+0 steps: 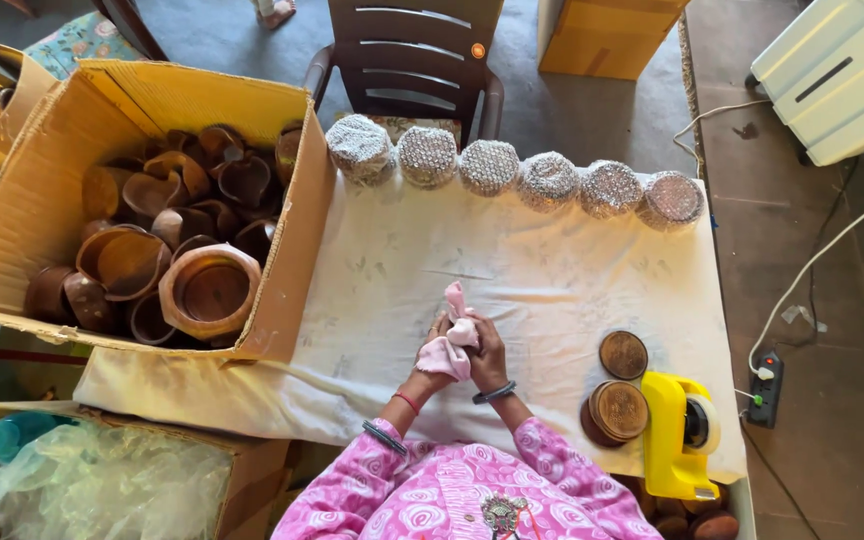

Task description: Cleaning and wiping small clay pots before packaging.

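Single head-worn view, looking steeply down from above at cloth-covered table [552, 290]; wide enough for cardboard box [42, 190] left, floor right.

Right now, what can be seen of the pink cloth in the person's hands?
The pink cloth is a small, soft, pale pink rag, crumpled into a wad. Both hands clasp it over the white-covered table: the left hand from the left, the right hand from the right. One loose corner sticks up above the fingers; a fold hangs toward the wrists. Whether anything sits inside the wad cannot be told.
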